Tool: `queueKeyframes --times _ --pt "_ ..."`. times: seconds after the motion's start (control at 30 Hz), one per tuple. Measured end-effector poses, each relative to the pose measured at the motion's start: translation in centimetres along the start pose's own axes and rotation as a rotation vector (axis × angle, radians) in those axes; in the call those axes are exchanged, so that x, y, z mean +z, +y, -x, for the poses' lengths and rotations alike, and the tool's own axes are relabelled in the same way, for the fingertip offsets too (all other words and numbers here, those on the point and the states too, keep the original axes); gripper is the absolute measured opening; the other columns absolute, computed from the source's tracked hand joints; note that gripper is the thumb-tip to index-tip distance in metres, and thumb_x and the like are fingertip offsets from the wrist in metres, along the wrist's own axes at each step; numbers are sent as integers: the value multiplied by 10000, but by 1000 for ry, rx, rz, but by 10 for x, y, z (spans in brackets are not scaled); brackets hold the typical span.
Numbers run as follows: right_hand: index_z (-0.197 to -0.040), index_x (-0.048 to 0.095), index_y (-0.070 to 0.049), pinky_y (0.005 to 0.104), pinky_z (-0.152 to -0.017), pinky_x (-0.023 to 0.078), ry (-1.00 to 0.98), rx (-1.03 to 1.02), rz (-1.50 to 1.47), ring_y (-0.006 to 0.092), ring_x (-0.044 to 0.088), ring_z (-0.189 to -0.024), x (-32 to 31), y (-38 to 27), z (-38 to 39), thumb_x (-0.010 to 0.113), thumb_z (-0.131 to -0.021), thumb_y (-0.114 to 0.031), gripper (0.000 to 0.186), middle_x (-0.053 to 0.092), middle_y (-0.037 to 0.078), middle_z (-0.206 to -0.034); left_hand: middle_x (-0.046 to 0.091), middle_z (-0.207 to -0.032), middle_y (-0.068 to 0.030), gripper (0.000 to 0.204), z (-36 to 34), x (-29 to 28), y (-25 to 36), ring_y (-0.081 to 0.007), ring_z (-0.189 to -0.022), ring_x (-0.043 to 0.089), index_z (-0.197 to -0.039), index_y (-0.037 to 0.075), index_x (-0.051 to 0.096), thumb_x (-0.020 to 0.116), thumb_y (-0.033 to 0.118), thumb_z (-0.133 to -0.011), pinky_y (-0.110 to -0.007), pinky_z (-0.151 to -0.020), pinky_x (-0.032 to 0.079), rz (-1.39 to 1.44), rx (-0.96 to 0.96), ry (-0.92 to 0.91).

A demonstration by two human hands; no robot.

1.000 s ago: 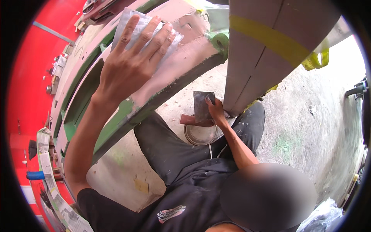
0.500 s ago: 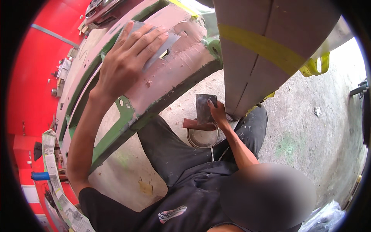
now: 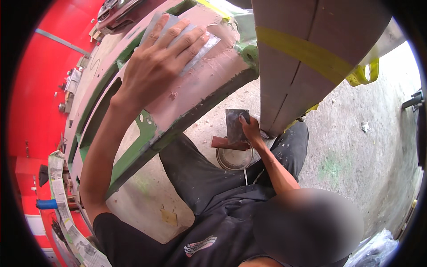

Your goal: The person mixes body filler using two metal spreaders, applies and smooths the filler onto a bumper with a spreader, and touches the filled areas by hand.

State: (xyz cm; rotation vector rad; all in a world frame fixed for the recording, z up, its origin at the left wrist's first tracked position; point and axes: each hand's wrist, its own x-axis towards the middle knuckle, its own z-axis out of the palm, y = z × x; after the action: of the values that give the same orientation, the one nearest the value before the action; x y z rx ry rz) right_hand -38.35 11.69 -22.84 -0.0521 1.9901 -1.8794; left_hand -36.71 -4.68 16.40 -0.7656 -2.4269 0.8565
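Observation:
My left hand (image 3: 155, 66) presses a thin grey flat spreader (image 3: 206, 49) against a car body panel (image 3: 191, 91) coated in pinkish filler. Its fingers lie spread across the spreader, with the thumb hidden. Small filler lumps stick to the panel below the hand, and green paint shows along the panel's edges. In my right hand (image 3: 251, 132) is a dark rectangular plate (image 3: 235, 121), its thumb on the upper face, held over a round tin (image 3: 235, 161) between my legs. A reddish-brown strip (image 3: 219, 142) lies across the tin's rim, partly under the plate.
A large grey door-like panel (image 3: 284, 71) with yellow tape (image 3: 307, 52) stands close on the right. Concrete floor (image 3: 347, 129) stretches beyond it. Newspaper-covered strips (image 3: 66, 222) and a red wall (image 3: 40, 107) are at left, a dark red car (image 3: 116, 18) at the top.
My left hand and the spreader have slid a little to the right and upward along the pinkish panel. My right hand still holds the plate, almost unmoved.

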Motion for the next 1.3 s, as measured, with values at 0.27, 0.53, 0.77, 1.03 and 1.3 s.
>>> queueKeyframes --times 0.27,0.53,0.77,1.03,1.3 --pt "-943 667 33 308 -667 468 1 -20 1 122 613 -747 -1 -5 2 614 -934 -289 327 694 75 -801 563 -1331 -36 524 1 5 -2 -247 -1306 467 -1305 104 568 673 129 -792 -481 -1151 311 43 -22 30" --pt "-938 671 34 319 -666 475 6 -32 33 146 630 -742 -3 -3 3 624 -924 -313 350 701 90 -805 576 -1299 -49 552 5 3 0 -270 -1241 523 -1299 92 570 657 37 -756 -481 -1113 363 218 -105 72" --pt "-955 671 31 313 -674 478 19 -7 28 143 631 -748 3 -3 4 620 -926 -318 354 700 82 -807 579 -1270 -69 546 -17 10 -3 -313 -1197 538 -1279 60 570 595 -69 -749 -490 -1095 378 312 -95 90" --pt "-970 666 23 307 -683 475 9 -7 -3 128 615 -756 -3 1 -2 617 -928 -309 338 692 70 -814 572 -1264 -78 601 -12 2 -3 -317 -1186 538 -1280 63 569 608 -91 -700 -477 -1081 398 309 -99 78" --pt "-982 666 20 308 -687 477 17 14 15 121 611 -769 -3 -3 2 621 -924 -303 331 696 69 -839 570 -1266 -90 614 -11 -1 -5 -328 -1140 547 -1271 54 570 507 -150 -696 -439 -1028 432 369 -102 62"
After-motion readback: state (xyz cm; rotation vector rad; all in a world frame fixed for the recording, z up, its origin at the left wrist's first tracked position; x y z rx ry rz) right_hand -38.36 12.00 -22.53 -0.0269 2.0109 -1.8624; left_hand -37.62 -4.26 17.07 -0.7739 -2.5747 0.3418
